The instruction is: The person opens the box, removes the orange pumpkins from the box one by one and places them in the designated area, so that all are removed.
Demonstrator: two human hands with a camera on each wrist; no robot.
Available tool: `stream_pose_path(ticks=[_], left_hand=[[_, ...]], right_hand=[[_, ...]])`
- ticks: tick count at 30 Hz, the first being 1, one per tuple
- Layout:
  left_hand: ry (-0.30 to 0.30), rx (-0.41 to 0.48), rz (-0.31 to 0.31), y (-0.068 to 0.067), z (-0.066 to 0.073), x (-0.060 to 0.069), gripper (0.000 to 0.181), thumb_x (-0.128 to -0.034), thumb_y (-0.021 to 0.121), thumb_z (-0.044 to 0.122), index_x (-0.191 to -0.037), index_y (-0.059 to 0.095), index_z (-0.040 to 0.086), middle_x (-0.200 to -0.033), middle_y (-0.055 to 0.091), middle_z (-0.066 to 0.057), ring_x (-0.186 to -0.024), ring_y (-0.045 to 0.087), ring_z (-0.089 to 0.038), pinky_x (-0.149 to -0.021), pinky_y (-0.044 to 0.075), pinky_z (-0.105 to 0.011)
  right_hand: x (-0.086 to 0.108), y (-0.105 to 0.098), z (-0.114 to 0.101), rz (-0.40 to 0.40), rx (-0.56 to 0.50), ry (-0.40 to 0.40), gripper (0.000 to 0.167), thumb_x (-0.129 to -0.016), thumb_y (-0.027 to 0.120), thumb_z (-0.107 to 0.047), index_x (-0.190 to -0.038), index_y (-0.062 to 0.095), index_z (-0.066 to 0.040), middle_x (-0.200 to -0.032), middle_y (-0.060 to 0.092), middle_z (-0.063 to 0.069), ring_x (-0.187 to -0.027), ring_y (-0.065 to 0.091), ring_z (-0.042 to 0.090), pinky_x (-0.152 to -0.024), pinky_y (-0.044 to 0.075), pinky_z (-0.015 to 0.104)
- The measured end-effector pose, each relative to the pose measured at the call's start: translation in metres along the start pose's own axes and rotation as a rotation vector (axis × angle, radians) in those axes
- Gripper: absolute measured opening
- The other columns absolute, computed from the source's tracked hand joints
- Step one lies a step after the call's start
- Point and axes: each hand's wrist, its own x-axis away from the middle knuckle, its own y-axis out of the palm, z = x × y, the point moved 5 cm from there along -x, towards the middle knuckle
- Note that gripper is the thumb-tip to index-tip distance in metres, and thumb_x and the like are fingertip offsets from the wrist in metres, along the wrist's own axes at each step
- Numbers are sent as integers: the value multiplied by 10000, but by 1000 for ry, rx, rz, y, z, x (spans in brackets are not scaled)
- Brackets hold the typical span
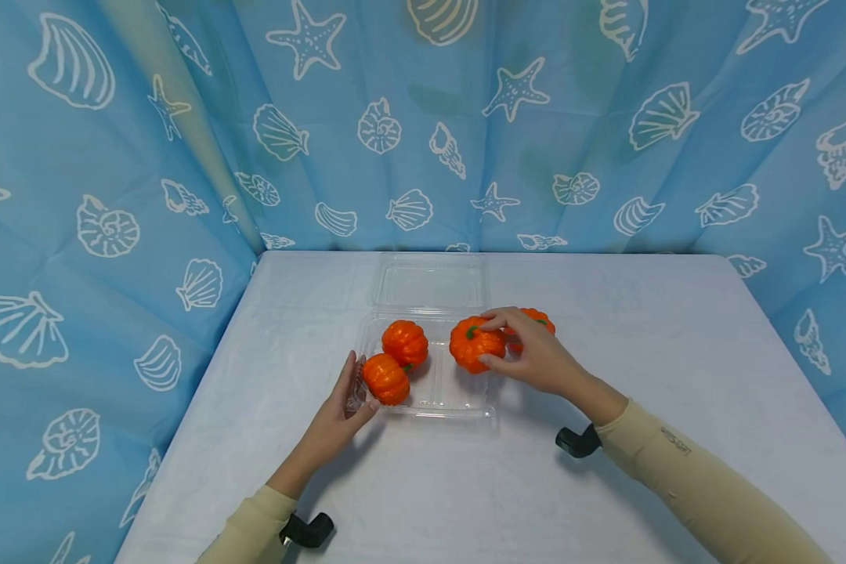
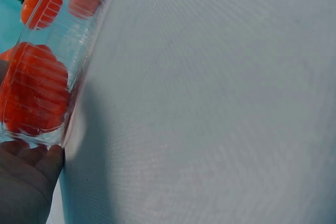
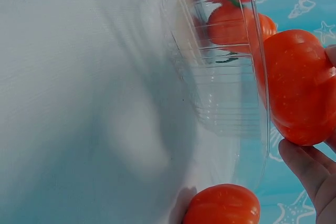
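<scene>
Two orange toy pumpkins (image 1: 405,343) (image 1: 386,380) lie in the left part of a clear plastic container (image 1: 437,409). My left hand (image 1: 333,423) rests against the container's left side; in the left wrist view its fingertips (image 2: 50,158) touch the end wall. A third pumpkin (image 1: 474,345) with a green stem is held between the right hand's (image 1: 536,356) thumb and fingers over the container's right part. The right wrist view shows this pumpkin (image 3: 296,87) at the rim, above the base. Another pumpkin (image 1: 539,319) is on the table right of the container, partly hidden behind my right hand.
The container's clear lid (image 1: 432,283) lies folded back toward the far edge of the white table (image 1: 606,313). A blue curtain (image 1: 409,172) with white shell patterns hangs behind and at the sides. Dark wrist mounts (image 1: 309,531) (image 1: 578,442) are at both wrists.
</scene>
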Motion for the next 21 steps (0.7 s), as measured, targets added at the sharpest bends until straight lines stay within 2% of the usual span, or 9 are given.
stream_pose_path(ticks=[9,21], left_hand=[[0,9,2,0,0,0,904,-995,675,263,-1652,67,146,-1686,189,-100,-1527,234,-307,-1146,360,-537],[-8,9,-1,0,0,0,905,-997,673,270,-1652,61,147,-1688,182,-96,-1527,235,-310,-1130,386,-536]], right_hand=[[5,-9,4,49,-11,-6,382,-880,817,-224,-1164,579,-129,-1384,587,74,-1247,562,299,-990,535,516],[15,-22,14,99,-8,47,378,-890,806,-213,-1181,589,-108,-1400,563,89,-1262,544,310,-997,523,544]])
